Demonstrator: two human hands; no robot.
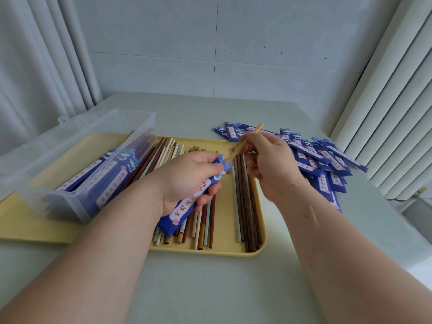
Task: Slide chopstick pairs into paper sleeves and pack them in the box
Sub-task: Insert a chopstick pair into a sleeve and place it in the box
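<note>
Step in hand: insertion. Left hand (187,176) curled round blue paper sleeve (187,206), mouth facing right hand (268,162). Right hand pinches pale chopstick (253,133); single or pair, cannot tell. Lower tip at sleeve mouth. Next, likely: push along sleeve axis, mouth kept spread, then carry to box (70,202) left of left grip.

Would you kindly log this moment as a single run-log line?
step: sleeving | left hand: grips blue sleeve | right hand: holds pale chopstick at sleeve mouth | box: holds sleeved pairs
</note>
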